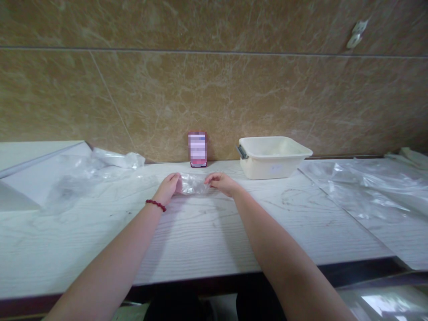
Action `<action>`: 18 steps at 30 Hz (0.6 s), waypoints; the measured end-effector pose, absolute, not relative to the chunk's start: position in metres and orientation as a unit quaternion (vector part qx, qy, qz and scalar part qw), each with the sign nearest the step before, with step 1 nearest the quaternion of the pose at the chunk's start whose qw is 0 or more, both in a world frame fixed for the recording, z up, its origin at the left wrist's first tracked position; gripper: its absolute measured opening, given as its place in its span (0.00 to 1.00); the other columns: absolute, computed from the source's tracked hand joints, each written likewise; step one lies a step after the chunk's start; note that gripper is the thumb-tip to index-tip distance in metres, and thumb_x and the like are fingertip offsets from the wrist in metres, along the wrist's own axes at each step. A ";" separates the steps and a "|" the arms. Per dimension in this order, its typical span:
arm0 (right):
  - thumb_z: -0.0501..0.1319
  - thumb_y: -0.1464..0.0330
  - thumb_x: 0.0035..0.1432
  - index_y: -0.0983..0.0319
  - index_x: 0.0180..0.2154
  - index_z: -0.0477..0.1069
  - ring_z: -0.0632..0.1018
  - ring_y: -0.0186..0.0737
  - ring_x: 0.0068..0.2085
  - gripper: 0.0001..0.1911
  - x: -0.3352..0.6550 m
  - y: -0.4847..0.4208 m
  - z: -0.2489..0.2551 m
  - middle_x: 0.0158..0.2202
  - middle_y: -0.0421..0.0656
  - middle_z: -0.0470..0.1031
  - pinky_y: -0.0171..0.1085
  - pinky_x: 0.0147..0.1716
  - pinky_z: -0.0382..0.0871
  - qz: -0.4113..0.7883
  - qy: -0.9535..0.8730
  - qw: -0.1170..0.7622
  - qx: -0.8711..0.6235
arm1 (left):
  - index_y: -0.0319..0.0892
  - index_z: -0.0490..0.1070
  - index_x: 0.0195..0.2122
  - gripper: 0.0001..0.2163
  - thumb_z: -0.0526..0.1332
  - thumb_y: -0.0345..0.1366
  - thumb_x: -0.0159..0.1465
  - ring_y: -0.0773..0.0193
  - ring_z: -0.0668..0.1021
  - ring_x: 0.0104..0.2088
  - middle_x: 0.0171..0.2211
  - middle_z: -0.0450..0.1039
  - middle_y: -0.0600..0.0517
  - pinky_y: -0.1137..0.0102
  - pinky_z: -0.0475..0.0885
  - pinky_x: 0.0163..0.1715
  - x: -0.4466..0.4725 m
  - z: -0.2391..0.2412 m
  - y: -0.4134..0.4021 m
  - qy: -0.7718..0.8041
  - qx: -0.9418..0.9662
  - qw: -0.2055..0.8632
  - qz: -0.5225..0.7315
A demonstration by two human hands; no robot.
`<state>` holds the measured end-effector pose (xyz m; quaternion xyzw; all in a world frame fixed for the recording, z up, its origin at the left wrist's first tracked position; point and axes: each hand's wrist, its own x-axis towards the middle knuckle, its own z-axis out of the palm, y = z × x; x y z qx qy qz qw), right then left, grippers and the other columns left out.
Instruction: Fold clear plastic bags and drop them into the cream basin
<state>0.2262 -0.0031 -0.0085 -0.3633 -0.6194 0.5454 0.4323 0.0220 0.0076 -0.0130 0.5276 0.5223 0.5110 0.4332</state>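
Head view: two bare forearms reach over a pale table [187,240] toward a tan wall [167,102].
White box: a box [23,189] with slanting white faces, at the far left; its full shape is hard to tell under the plastic.
Left plastic: clear film [118,159], crumpled, lies partly over the box and on the table beside it.
Bracelet: dark red beads [156,205] circle the left wrist.
Left hand: the left hand [167,186] pinches the near-left end of the bag, thumb and fingers drawn together.
Bag: a small clear bag [193,183] spans the gap between the hands, at the table's middle, just in front of the phone; wrinkled, with glare hiding any contents.
Progress: the bag is in hand, spread between both sides, and not yet let go; the handling seems midway. Whether it is open or sealed cannot be told, so what is left of the work is unclear.
Phone: a phone [198,149] leans upright against the wall, its screen blurred.
Right hand: the right hand [223,182] has fingers curled narrow at the bag's right end; whether they grip or only touch cannot be told.
Tub: a cream tub [267,168] with a grey handle [242,152] stands right of the hands.
Right plastic: clear sheets [371,187] spread across the right end.
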 end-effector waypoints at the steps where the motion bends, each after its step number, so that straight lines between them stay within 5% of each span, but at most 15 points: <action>1: 0.56 0.76 0.39 0.64 0.23 0.70 0.65 0.26 0.25 0.06 0.226 -0.003 -0.008 0.23 0.37 0.68 0.27 0.25 0.57 0.552 -0.623 0.429 -0.351 | 0.39 0.64 0.26 0.12 0.56 0.44 0.50 0.70 0.66 0.19 0.19 0.63 0.56 0.77 0.60 0.17 0.023 -0.013 0.008 0.521 0.520 0.438 0.517; 13: 0.60 0.71 0.40 0.66 0.26 0.72 0.67 0.26 0.23 0.07 0.223 -0.012 -0.004 0.24 0.41 0.71 0.28 0.22 0.59 0.636 -0.628 0.295 -0.338 | 0.40 0.62 0.25 0.11 0.51 0.42 0.56 0.73 0.60 0.12 0.13 0.56 0.59 0.78 0.54 0.10 0.025 -0.015 0.007 0.537 0.550 0.384 0.511; 18: 0.59 0.74 0.41 0.61 0.34 0.67 0.68 0.26 0.23 0.13 0.219 -0.016 0.002 0.25 0.37 0.70 0.28 0.23 0.61 0.632 -0.588 0.381 -0.332 | 0.41 0.62 0.29 0.09 0.49 0.41 0.57 0.73 0.61 0.13 0.15 0.56 0.59 0.79 0.54 0.10 0.029 -0.007 0.003 0.523 0.524 0.375 0.558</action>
